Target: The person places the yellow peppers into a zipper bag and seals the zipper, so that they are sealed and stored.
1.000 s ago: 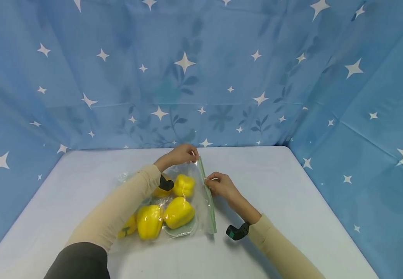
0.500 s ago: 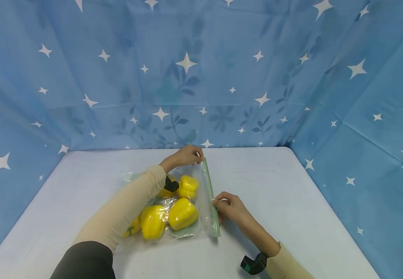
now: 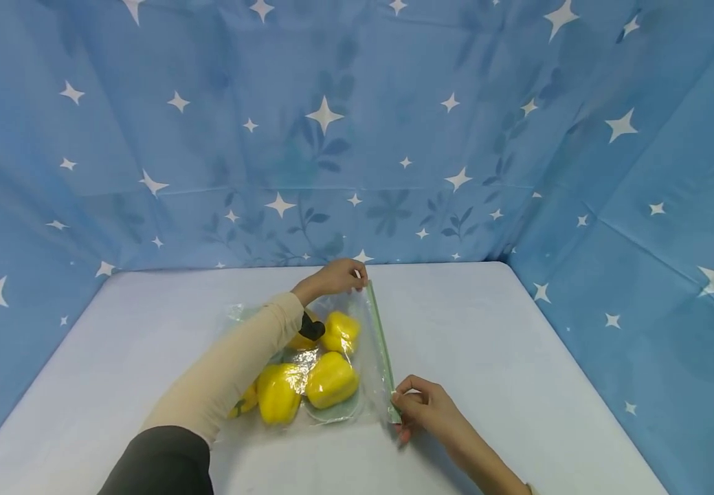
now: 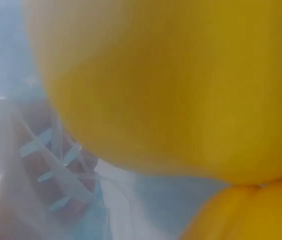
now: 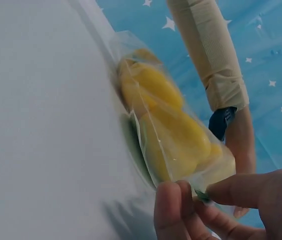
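A clear zip bag (image 3: 370, 385) lies flat on the table with several yellow bell peppers (image 3: 332, 380) inside. Its green zip strip (image 3: 383, 337) runs along the right side. At the strip's far end, my left hand (image 3: 337, 276) pinches the corner. My right hand (image 3: 436, 414) pinches the near end of the strip between thumb and fingers, as the right wrist view also shows. A pale green round plate (image 3: 339, 411) is partly visible under the peppers. In the left wrist view, a yellow pepper (image 4: 181, 90) fills most of the picture, with blurred fingers (image 4: 56, 170) seen through plastic.
The white table (image 3: 505, 364) extends around the bag on every side. A blue curtain (image 3: 394, 137) with white stars stands behind it and at both sides. My left forearm (image 3: 220, 364) crosses over the bag's left part and hides some peppers.
My right hand has slid along the green strip from its middle to its near end. The left hand stays at the far corner; bag and left hand have shifted slightly right.
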### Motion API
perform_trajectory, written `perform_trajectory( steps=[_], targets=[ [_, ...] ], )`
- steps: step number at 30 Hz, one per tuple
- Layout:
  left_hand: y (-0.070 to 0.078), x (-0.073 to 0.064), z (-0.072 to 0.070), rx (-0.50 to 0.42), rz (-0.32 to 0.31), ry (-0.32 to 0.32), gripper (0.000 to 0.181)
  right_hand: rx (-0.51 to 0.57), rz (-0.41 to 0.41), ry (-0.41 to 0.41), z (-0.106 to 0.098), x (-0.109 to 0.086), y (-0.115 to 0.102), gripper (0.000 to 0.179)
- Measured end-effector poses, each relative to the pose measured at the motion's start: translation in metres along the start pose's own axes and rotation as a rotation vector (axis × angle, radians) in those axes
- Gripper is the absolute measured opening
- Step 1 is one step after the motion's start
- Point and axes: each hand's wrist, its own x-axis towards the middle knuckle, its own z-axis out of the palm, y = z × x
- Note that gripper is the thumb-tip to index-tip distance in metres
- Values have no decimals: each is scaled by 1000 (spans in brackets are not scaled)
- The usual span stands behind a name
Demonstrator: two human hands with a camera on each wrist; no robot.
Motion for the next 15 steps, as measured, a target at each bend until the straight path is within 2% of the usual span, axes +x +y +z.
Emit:
perform_trajectory(
  steps=[8, 15],
  targets=[
    [1, 14, 1, 2, 28, -4, 18, -18, 1, -48, -4, -16, 2, 30],
    [-1, 12, 4, 7, 35, -10, 19, -27, 6, -77, -9, -15, 4, 32]
  ],
)
